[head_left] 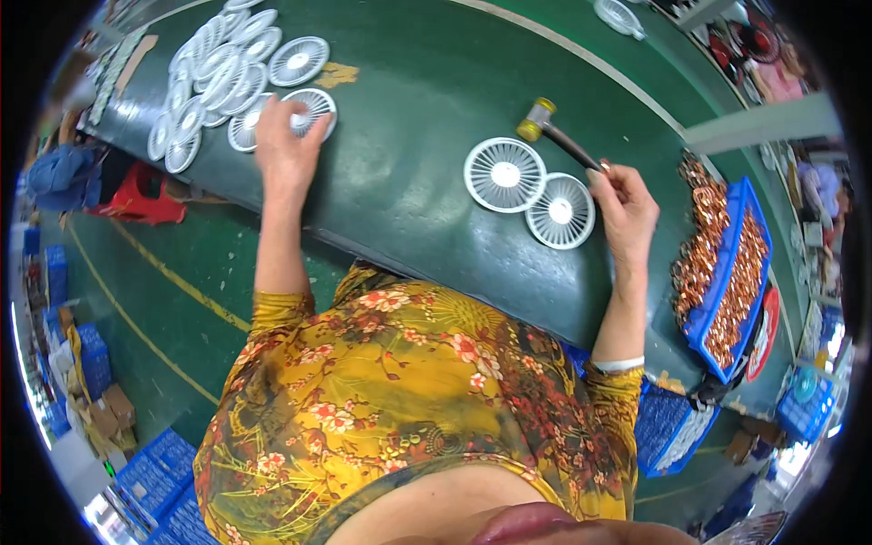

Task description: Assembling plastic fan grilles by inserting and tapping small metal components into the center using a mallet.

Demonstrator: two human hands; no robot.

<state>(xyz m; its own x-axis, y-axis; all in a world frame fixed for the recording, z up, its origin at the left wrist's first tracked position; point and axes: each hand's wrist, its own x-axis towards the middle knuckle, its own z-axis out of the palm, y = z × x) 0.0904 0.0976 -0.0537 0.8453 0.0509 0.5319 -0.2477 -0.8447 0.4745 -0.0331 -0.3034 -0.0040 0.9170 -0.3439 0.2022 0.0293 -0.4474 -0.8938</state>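
My left hand (289, 150) reaches over the near side of a white slotted round disc (317, 103) beside the pile at the left. Thumb and forefinger are apart, with part of the disc showing between them. At the right, my right hand (627, 211) pinches a small copper-coloured piece (606, 164) at its fingertips. A hammer (568, 143) with yellow faces and a dark handle lies on the table, its handle end close to those fingertips. Left of that hand are two more white discs, one (505, 174) overlapping the other (561, 211).
Many white discs (218, 77) are heaped at the left of the green table (400, 136). A blue tray (699, 318) of copper-coloured parts stands at the right, with more parts (701, 213) loose beside it. A red stool (145, 195) and a seated person (64, 177) are beyond the left edge.
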